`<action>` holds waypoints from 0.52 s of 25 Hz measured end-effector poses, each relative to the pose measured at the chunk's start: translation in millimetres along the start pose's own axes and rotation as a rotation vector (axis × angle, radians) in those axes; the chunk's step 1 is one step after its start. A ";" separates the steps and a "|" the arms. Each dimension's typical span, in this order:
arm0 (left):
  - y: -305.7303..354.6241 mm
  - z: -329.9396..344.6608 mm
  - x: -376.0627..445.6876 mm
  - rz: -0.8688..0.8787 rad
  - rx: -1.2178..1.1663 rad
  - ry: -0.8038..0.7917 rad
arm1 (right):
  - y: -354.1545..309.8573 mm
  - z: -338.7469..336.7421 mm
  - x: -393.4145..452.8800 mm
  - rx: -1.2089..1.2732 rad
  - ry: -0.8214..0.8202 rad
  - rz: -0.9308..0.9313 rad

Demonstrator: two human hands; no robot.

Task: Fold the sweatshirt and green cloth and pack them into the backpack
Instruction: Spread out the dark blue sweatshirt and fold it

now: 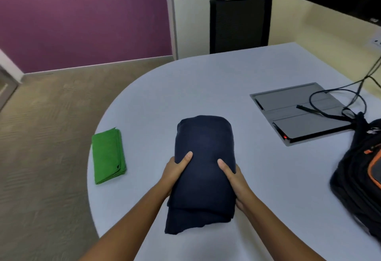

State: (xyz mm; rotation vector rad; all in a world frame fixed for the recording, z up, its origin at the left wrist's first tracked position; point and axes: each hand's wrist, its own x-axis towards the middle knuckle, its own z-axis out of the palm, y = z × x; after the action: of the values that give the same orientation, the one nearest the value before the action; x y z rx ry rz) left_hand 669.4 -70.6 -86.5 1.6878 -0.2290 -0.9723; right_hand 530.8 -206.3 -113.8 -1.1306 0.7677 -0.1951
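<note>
Both hands, left hand (177, 168) and right hand (234, 176), grip the folded navy sweatshirt (203, 170) by its sides; squeeze evenly, carrying it level toward the black backpack (354, 168).

The sweatshirt (204, 157) is plain dark navy. The folded cloth (108, 155) is bright green. The backpack (360, 168) is black with orange trim. The counter (206, 87) is pale grey-white; the wall (82, 17) is purple.

Both bare forearms reach forward from bottom edge, converging. Left hand (175, 170) and right hand (235, 178) grip opposite sides of sweatshirt (204, 157), thumbs on top, fingers tucked beneath, out of sight.
</note>
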 end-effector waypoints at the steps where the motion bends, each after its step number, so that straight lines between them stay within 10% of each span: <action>1: 2.7 -18.1 -1.2 0.015 -0.022 0.030 | -5.8 19.4 4.7 -0.016 -0.034 -0.017; 13: 13.6 -233.8 20.6 0.093 -0.074 0.305 | -36.7 233.0 83.4 -0.240 -0.240 -0.055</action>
State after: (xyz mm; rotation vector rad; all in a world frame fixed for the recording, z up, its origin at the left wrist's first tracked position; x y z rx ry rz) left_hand 850.0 79.6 -74.8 1.7161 -0.0669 -0.6363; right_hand 749.5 -92.3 -71.8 -1.3751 0.5565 -0.0119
